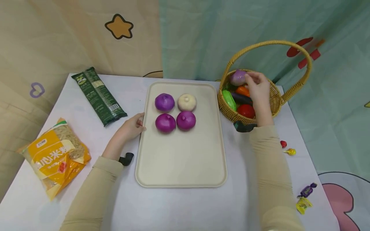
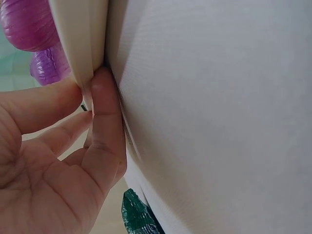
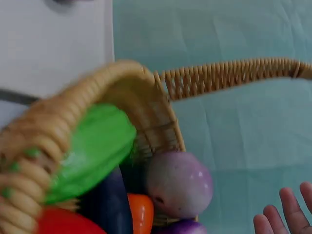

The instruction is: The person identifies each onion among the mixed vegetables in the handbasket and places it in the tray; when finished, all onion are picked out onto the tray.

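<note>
Left hand [image 1: 132, 127] pinching tray [image 1: 182, 160], green packet [image 1: 99, 96] beside. Right hand [image 1: 259, 88]: fingers apart, near pale-purple turnip [image 1: 237, 78]; basket handle [image 1: 274, 42] arching beyond.

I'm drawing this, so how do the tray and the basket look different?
The tray is flat and shallow; the basket is deeper, with a tall arched handle.
The tray looks smooth and cream; the basket is woven and golden-brown.
The tray carries four round vegetables, while the basket has long ones too, like the green one.
Both stand on the table and carry vegetables.
</note>
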A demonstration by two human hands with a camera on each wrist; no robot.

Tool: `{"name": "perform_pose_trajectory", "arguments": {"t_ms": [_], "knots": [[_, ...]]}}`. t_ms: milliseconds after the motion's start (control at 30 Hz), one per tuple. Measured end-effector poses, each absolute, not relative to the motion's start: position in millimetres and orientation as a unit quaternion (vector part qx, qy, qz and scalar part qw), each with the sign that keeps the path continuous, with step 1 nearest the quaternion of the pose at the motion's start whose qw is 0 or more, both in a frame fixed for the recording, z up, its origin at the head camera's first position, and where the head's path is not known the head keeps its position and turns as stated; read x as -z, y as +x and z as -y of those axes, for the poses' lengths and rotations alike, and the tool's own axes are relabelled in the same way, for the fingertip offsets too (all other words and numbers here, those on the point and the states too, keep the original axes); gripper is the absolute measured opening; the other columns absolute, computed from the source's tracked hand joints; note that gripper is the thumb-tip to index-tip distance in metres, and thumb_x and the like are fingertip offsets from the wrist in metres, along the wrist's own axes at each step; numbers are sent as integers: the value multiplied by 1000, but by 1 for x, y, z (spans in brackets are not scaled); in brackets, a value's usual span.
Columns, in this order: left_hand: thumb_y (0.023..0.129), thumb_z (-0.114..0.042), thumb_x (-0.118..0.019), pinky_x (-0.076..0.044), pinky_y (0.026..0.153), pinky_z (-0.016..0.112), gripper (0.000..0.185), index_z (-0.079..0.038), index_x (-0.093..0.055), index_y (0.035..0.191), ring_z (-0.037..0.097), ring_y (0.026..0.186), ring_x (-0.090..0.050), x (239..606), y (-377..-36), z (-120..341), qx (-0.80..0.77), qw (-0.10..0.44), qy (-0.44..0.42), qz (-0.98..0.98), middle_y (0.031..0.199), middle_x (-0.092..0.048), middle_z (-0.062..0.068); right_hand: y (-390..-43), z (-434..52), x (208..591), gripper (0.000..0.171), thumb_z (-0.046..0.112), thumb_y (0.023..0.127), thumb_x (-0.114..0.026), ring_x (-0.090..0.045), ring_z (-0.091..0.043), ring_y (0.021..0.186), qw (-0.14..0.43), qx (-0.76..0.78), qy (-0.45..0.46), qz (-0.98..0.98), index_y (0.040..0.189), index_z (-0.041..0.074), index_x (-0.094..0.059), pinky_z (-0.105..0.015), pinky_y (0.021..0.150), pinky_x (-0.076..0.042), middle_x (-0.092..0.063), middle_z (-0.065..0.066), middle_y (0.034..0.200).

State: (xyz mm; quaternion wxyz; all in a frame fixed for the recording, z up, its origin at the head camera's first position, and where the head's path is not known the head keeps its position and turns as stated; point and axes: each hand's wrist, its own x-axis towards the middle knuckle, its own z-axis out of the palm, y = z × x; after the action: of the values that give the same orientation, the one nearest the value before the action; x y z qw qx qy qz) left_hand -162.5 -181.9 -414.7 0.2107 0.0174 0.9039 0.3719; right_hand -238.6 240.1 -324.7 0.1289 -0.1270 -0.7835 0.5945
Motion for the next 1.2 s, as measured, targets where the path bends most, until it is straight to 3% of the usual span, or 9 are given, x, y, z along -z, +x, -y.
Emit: {"name": "perform_pose_trajectory", "arguments": {"t_ms": [100, 167, 367, 433, 600, 667, 800, 1033, 1200], "knots": [[98, -8, -54, -43, 86, 40, 66, 1, -21, 155, 28, 96, -52, 415, -161, 182, -376, 211, 17, -902, 111, -53, 19, -257, -266, 320, 20, 26, 92, -67, -54, -3, 85, 164, -623, -184, 743, 108, 15, -64, -15, 76, -48, -55, 10, 96], [98, -8, -54, -43, 87, 40, 66, 1, -21, 155, 28, 97, -53, 416, -160, 181, -378, 212, 16, -901, 112, -53, 19, -267, -280, 322, 19, 27, 91, -68, -51, -3, 90, 171, -629, -218, 726, 107, 19, -60, -17, 82, -45, -52, 10, 98], [98, -8, -55, -43, 86, 40, 66, 0, -23, 155, 28, 97, -53, 416, -158, 180, -378, 210, 15, -901, 113, -54, 20, -283, -300, 343, 59, 34, 88, -70, -44, -5, 108, 111, -611, -305, 722, 137, 13, -44, -20, 97, -38, -45, 9, 120], [98, -8, -55, -43, 85, 39, 66, 0, -23, 155, 27, 96, -52, 416, -158, 180, -379, 210, 13, -901, 113, -53, 19, -284, -303, 349, 71, 35, 89, -68, -43, -4, 103, 80, -607, -315, 725, 146, 10, -34, -20, 94, -39, -40, 4, 134], [97, -7, -55, -43, 85, 39, 65, 1, -24, 154, 27, 94, -52, 416, -159, 180, -379, 203, 10, -903, 110, -53, 18, -287, -309, 359, 80, 38, 89, -65, -42, -1, 80, 6, -591, -309, 745, 151, 8, -25, -18, 74, -44, -29, -5, 149], [97, -6, -55, -43, 85, 40, 65, 2, -24, 154, 27, 94, -52, 417, -159, 181, -379, 202, 13, -903, 109, -54, 18, -288, -310, 364, 83, 40, 88, -66, -49, -4, 86, -9, -579, -300, 758, 152, 6, -25, -19, 77, -47, -29, -8, 151], [97, -5, -55, -44, 86, 40, 65, 2, -25, 154, 27, 93, -52, 422, -158, 181, -380, 201, 17, -903, 106, -54, 17, -291, -311, 373, 94, 46, 88, -65, -43, -11, 118, -26, -541, -280, 793, 154, 1, -16, -23, 102, -41, -24, -12, 158], [97, -5, -56, -44, 86, 40, 65, 1, -25, 154, 27, 94, -53, 422, -158, 182, -381, 200, 11, -903, 107, -55, 17, -297, -311, 373, 83, 42, 89, -65, -51, -7, 102, -23, -538, -270, 798, 150, -1, -27, -19, 91, -47, -43, -4, 138], [97, -6, -56, -44, 89, 42, 66, -1, -24, 155, 28, 98, -54, 417, -160, 181, -378, 201, 7, -904, 111, -56, 19, -288, -304, 345, 96, 53, 88, -61, -40, -15, 129, -34, -535, -275, 798, 154, 3, -12, -27, 110, -39, -18, -12, 159]]}}
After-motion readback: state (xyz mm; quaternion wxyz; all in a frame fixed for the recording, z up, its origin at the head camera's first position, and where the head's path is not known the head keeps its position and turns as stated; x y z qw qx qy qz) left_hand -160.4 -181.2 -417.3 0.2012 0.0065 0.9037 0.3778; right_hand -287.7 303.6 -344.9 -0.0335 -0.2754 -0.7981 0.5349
